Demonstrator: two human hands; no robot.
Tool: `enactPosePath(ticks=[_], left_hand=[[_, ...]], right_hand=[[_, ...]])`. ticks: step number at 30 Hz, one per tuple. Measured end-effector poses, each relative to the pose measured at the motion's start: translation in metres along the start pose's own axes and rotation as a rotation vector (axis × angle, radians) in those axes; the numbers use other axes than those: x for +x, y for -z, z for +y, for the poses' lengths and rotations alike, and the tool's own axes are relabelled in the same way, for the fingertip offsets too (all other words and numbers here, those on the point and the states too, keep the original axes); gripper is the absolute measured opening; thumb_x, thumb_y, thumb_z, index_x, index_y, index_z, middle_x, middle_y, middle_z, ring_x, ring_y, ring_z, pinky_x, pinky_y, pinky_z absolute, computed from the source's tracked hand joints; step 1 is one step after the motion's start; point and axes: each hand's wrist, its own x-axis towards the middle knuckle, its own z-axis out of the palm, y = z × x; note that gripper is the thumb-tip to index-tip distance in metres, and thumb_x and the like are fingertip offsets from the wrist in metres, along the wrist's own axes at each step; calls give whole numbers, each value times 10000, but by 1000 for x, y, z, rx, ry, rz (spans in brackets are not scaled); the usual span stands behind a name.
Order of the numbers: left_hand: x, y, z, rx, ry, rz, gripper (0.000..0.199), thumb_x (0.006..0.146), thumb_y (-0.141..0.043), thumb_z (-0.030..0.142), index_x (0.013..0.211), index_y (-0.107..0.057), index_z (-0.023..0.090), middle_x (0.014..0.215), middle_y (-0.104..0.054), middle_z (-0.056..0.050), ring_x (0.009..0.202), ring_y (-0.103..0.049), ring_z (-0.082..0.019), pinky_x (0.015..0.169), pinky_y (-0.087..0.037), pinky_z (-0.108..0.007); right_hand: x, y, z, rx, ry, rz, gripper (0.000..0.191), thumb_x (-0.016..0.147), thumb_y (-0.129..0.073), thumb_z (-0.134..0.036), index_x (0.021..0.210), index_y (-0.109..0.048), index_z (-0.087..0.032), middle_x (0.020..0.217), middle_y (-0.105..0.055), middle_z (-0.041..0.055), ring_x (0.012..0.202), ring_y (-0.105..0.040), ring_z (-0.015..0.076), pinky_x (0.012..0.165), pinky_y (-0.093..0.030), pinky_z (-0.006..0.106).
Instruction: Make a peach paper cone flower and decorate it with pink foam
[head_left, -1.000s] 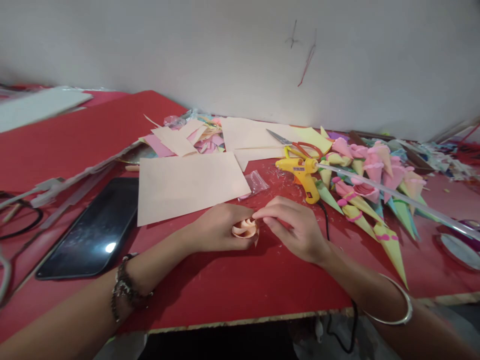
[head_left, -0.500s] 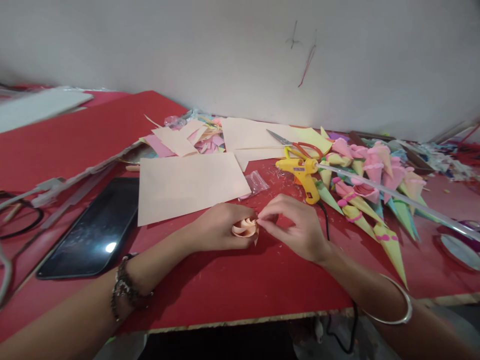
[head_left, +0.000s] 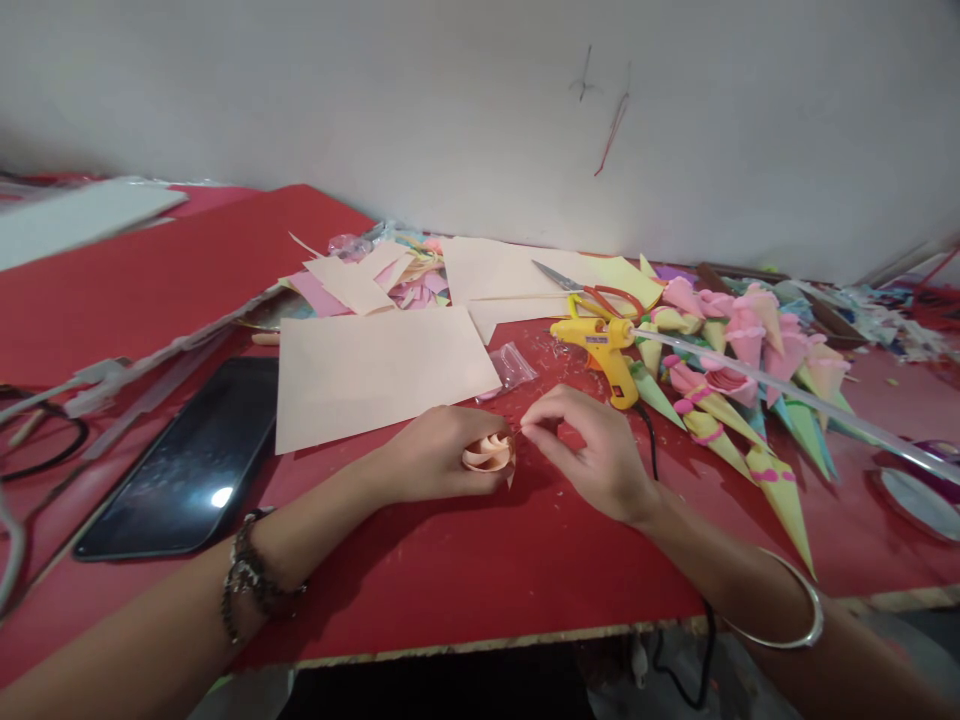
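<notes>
Red tabletop (head_left: 450, 585) spreads under my left hand (head_left: 435, 455) and right hand (head_left: 596, 455); the cream paper sheet (head_left: 382, 372) lies just beyond my left hand, so near, I judge, that a careless push of the knuckles could slide or crease it; the yellow glue gun (head_left: 601, 345) lies just beyond my right hand, its nozzle to the left, and if it is hot, reaching forward without looking could burn a finger; the peach paper curl (head_left: 487, 455) is in my left hand, gripped between thumb and fingers; squeezing harder would probably crush its layered folds, while a slack hold could let them spring apart; my right thumb and forefinger meet in a pinch just right of it, and whether anything fine is caught between them I cannot tell; the curl's open, swirled end faces up toward me, a small pointed corner poking down on the side nearest my right hand; its long axis seems to run down into my left fist, though the fingers hide most of it.
</notes>
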Motion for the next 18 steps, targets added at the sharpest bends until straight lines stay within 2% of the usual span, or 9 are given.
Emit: enactPosePath(ticks=[6, 14, 18], left_hand=[[1, 2, 3, 13, 48, -39, 60, 693, -480, 180, 645, -508, 158, 602, -516, 35, 524, -426, -75, 506, -321, -172], [1, 3, 4, -1, 59, -38, 43, 675, -488, 158, 640, -513, 158, 591, -513, 42, 516, -427, -69, 491, -310, -161], [0, 1, 3, 18, 65, -24, 57, 674, -489, 177, 621, -497, 156, 560, -483, 47, 492, -394, -67, 478, -300, -168]], right_hand=[[-1, 0, 1, 21, -64, -25, 80, 825, -450, -135, 837, -506, -192, 747, -576, -1, 669, -544, 92, 627, -430, 203], [-6, 0, 5, 202, -148, -120, 33, 875, -371, -198, 854, -394, -208, 699, -569, -21, 579, -538, 77, 569, -431, 202], [-6, 1, 6, 185, -136, -132, 134, 892, -311, -205, 787, -394, -201, 637, -515, -31, 521, -483, 70, 526, -397, 197]])
